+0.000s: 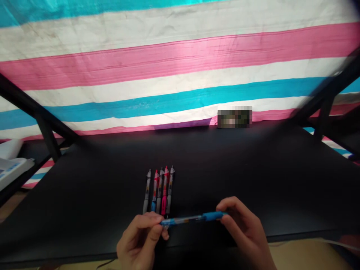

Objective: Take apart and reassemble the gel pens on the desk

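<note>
A blue pen [194,218] with a clear barrel is held level above the table's front edge, between my two hands. The fingers of my left hand [143,236] pinch its clip end. At the other end, the thumb and fingers of my right hand [244,228] close around the tip beside the blue grip. Just beyond my left hand, several pens lie side by side on the table, pointing away from me. Among them are a grey pen [146,191] at the left, a pen with a red top and blue grip [154,189], and a pink pen [165,191].
The black table [225,161] has dark metal frame bars [46,127] on both sides. A striped sheet [168,67] hangs behind it. At the back edge sits a pixelated patch [234,117]. A white device [14,170] with blue buttons stands off to the left.
</note>
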Available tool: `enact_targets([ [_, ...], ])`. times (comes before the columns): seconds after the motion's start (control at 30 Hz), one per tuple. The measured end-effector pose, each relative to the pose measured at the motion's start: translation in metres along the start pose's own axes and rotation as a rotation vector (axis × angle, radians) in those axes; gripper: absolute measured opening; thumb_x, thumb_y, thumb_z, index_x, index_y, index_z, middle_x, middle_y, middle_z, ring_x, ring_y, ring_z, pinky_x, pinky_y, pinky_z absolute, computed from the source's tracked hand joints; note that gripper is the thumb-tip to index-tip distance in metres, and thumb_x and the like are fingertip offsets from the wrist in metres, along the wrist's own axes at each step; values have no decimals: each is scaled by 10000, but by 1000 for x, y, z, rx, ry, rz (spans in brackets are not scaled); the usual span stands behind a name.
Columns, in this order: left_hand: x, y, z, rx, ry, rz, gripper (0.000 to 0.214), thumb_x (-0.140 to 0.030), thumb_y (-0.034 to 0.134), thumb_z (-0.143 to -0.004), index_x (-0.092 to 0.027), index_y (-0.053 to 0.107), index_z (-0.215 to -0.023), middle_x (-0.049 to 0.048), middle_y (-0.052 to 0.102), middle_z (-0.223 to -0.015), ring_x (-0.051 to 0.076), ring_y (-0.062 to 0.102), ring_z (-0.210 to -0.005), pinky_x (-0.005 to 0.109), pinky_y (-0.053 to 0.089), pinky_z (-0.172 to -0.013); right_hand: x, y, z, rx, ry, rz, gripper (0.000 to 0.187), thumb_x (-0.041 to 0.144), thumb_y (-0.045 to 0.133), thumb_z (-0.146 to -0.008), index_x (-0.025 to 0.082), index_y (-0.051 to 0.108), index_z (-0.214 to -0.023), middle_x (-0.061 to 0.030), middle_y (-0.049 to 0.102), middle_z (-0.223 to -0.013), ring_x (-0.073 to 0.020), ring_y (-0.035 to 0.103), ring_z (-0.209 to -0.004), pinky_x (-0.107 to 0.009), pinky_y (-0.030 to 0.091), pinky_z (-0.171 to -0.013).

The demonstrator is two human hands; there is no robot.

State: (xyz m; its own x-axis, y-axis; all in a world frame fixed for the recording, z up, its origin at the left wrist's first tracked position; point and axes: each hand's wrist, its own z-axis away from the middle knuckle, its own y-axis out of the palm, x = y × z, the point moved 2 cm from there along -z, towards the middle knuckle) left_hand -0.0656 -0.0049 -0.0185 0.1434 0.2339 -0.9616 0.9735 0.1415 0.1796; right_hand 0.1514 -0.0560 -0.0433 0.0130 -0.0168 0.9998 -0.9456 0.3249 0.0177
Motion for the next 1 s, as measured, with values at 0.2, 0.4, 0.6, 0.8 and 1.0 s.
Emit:
enact_targets([
  [0.2, 0, -3, -2, -6, -32, 6, 144, -303, 840, -881, -199, 775, -805, 3, 711, -724, 116, 624, -576, 250, 536, -626, 4, 3, 1, 24, -23, 14, 366, 465, 609, -1036, 212, 620, -772, 1, 528, -742, -156, 457, -666, -291, 345, -616],
  [0.4, 2, -4, -2, -12, -55, 5, 144, -306, 849, -867, -200, 775, -804, 6, 719, -770, 102, 624, -563, 238, 542, -611, 5, 3, 0, 16, 11, 11, 420, 496, 564, -1057, 212, 614, -751, 13, 496, -699, -142, 423, -628, -285, 327, -589],
  [0.6, 3, -5, -3, -26, -83, -6, 124, -267, 836, -860, -192, 761, -795, 13, 710, -792, 110, 620, -538, 246, 546, -568, 4, -1, 2, -94, 76, -69, 204, 440, 774, -935, 244, 725, -913, -3, 619, -821, -147, 545, -707, -257, 432, -649],
  [0.8, 2, -3, -7, -61, -130, 38, 130, -290, 822, -874, -183, 758, -835, 8, 680, -729, 126, 622, -566, 234, 557, -562, -1, -7, 5, -150, 23, -285, 116, 356, 791, -934, 254, 748, -967, -19, 655, -857, -147, 564, -712, -259, 480, -641],
  [1.0, 4, -6, -16, -18, -43, 127, 137, -290, 857, -834, -177, 779, -822, 12, 694, -713, 120, 622, -516, 209, 543, -478, -9, -13, 4, -275, -94, -443, 41, 256, 731, -946, 255, 752, -981, -29, 615, -881, -160, 558, -782, -255, 503, -662],
])
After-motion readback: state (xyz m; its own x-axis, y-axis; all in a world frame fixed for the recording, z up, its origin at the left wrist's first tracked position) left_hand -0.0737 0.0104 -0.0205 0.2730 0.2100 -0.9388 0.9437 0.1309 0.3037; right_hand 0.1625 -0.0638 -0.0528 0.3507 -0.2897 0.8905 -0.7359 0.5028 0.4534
